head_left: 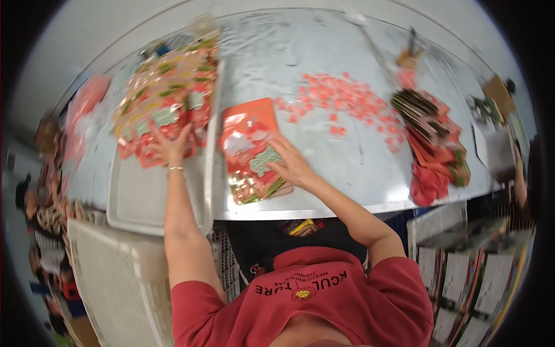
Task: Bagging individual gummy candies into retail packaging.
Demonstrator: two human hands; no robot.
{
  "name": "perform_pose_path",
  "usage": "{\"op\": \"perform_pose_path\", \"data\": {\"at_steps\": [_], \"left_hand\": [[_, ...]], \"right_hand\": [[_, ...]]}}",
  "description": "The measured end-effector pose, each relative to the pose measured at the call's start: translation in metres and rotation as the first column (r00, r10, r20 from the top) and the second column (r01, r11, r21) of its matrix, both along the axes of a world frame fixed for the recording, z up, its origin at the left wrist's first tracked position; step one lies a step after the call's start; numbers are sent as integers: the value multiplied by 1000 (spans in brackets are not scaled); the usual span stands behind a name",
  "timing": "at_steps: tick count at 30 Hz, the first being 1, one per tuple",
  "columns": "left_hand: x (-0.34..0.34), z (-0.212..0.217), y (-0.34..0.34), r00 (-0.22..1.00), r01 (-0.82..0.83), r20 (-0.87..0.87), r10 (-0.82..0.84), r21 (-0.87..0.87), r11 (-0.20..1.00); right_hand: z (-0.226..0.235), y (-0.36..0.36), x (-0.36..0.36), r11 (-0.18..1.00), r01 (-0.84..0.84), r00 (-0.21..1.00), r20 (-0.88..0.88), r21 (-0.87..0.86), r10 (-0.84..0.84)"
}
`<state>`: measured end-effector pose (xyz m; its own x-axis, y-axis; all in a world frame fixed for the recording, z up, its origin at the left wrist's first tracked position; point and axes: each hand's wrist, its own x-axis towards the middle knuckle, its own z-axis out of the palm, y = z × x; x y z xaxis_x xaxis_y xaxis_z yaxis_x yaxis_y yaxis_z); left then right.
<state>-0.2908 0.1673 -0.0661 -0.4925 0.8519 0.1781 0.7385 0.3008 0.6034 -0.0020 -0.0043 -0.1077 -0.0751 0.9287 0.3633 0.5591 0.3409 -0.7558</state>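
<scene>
Fingers [184, 134] of the left hand [171, 149] are spread wide and laid flat on a heap of red and gold packets [165, 101]; nothing is gripped, the palm only presses down. That heap is piled in a shallow white tray [139, 202] at the left of the grey table [324, 52], with its near edge overhanging the table front. A thin bangle [176, 169] is seen at the left wrist.

The right hand [292, 166] is opened flat as well, its fingers [273, 168] stretched leftward onto an orange packet [251, 147] with a green and white print, which lies on the table just right of the tray. No grasp is shown; the hand merely rests on the packet's lower half.

Small pink-red pieces [341, 98] are scattered across the table's middle, well apart from both hands. Farther right, a dark fanned stack of cards [419, 110] and a red pile [430, 173] are set near the table's edge. White crates [115, 277] are seen below the tray.
</scene>
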Motion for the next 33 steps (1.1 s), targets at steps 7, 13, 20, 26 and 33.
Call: {"op": "perform_pose_path", "data": {"at_steps": [7,13,20,26,33], "left_hand": [[-10,-11,-1,986,154,61,-154,-7,988],[-55,-40,14,970,224,45,-238,213,951],[97,19,-124,621,783,-462,-633,392,482],[134,-31,-185,249,958,-429,-868,-23,286],[126,-5,-162,296,954,5,-955,-47,296]], "right_hand": [[-1,-27,235,540,795,402,424,279,-811],[-63,-59,299,445,863,246,570,240,-784],[-61,-31,218,531,831,350,587,164,-730],[-59,-24,172,607,766,521,351,209,-778],[8,-47,106,786,571,796,75,237,-600]]}}
